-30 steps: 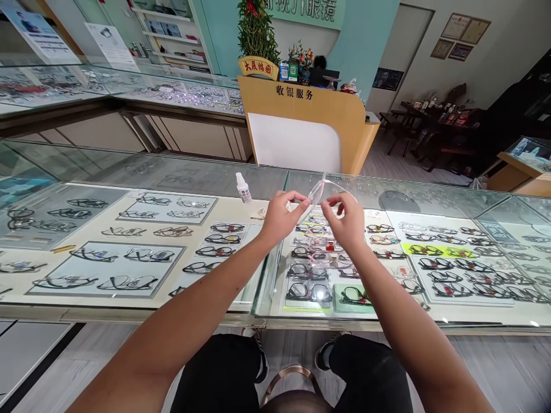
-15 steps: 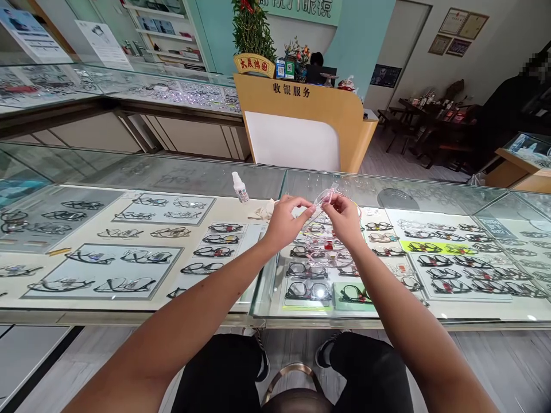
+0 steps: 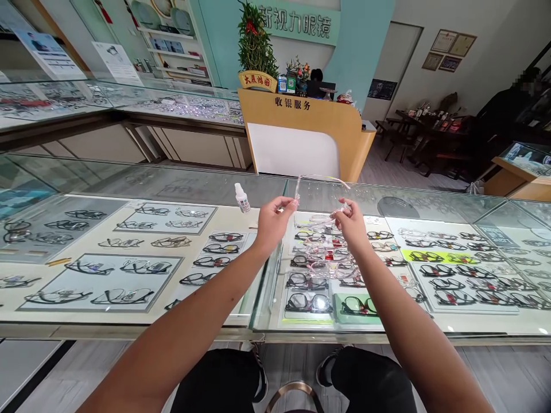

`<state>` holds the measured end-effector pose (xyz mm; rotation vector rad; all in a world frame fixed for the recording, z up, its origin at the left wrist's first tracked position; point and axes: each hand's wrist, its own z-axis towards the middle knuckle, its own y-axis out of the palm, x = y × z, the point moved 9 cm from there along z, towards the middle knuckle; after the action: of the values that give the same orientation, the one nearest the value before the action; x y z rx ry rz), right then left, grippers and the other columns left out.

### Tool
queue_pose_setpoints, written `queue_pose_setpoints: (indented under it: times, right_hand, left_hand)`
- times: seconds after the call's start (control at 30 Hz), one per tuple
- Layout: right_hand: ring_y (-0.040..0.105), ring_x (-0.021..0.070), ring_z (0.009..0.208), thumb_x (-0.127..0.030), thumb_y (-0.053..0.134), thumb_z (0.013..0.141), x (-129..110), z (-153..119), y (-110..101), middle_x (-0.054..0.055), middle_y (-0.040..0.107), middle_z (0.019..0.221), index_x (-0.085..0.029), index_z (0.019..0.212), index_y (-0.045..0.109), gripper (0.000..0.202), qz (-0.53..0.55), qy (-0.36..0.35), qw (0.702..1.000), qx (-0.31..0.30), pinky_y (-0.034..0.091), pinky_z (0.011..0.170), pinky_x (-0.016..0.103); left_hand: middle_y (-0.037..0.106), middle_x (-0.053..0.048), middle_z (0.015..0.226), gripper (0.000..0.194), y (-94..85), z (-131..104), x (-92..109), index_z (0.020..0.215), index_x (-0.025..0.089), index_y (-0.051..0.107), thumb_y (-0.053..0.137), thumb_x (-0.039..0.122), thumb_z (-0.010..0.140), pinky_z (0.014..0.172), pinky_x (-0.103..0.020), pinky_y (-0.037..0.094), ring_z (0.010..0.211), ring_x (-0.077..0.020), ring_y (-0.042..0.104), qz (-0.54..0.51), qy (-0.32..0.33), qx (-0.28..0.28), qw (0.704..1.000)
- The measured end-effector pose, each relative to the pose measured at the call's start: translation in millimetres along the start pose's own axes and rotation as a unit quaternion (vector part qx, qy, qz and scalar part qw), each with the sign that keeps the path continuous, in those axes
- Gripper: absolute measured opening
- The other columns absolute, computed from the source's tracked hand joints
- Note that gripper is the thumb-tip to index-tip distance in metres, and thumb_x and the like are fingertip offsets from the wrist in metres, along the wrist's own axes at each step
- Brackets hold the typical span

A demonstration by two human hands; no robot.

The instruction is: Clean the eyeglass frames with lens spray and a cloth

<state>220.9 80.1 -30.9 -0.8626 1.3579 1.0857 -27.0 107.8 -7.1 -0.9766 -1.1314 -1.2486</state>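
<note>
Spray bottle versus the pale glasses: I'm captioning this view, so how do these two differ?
The spray bottle stands on the glass counter, while the pale glasses are raised in the left hand. The bottle is white with a printed label; the glasses look pinkish and clear. The bottle is a compact upright shape, the glasses thin and spindly. Both are light in colour.

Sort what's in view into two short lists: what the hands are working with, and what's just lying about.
In hand:
- pale pink glasses, between both hands
- left hand, fingers closed on them
- right hand, holding them too

Lying about:
- white bottle, upright, untouched
- dark-framed glasses on a green tray
- yellow strip, far left
</note>
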Motion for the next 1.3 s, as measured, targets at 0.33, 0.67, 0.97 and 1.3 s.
queue_pose_setpoints:
  times: [0.33, 0.67, 0.97, 1.3]
  right_hand:
    - [0.064, 0.0121, 0.069, -0.022, 0.096, 0.053, 16, -6, 2, -0.003, 0.073, 0.078, -0.023, 0.109, 0.062, 0.065, 0.142, 0.097, 0.985, 0.022, 0.054, 0.061, 0.023]
    - [0.068, 0.0113, 0.068, -0.033, 0.101, 0.057, 17, -17, 22, 0.001, 0.079, 0.087, -0.022, 0.1, 0.065, 0.057, 0.123, 0.113, 0.985, -0.047, 0.053, 0.058, 0.021]
    - [0.043, 0.0053, 0.048, -0.057, 0.092, 0.074, 9, -41, 50, 0.003, 0.074, 0.082, -0.02, 0.084, 0.063, 0.048, 0.014, 0.159, 0.964, -0.215, 0.025, 0.042, 0.022]
    - [0.066, 0.0345, 0.119, -0.046, 0.071, 0.095, -71, -74, 57, 0.015, 0.073, 0.127, -0.023, 0.127, 0.067, 0.04, -0.338, -0.337, 0.877, -0.05, 0.052, 0.106, 0.054]
  left_hand:
    - [0.08, -0.011, 0.125, 0.043, -14.7, 17, -23, 0.091, 0.022, 0.081, 0.096, 0.052, 0.066, 0.054, -0.023, 0.05, 0.087, -0.0186, 0.073, -0.153, -0.06, 0.057, 0.985]
    - [0.081, -0.008, 0.119, 0.043, -15.0, 16, -10, 0.089, 0.024, 0.078, 0.095, 0.057, 0.067, 0.066, -0.027, 0.057, 0.112, -0.0244, 0.072, -0.155, -0.016, 0.058, 0.986]
    - [0.081, -0.009, 0.125, 0.032, -19.2, 17, -5, 0.092, 0.023, 0.075, 0.084, 0.053, 0.083, 0.079, -0.033, 0.059, 0.118, -0.0248, 0.071, -0.083, -0.02, 0.065, 0.994]
    - [0.068, -0.008, 0.147, 0.017, 15.2, -14, 18, 0.093, 0.026, 0.082, 0.081, 0.042, 0.09, 0.1, -0.042, 0.055, 0.133, -0.029, 0.065, 0.002, 0.08, -0.056, 0.995]
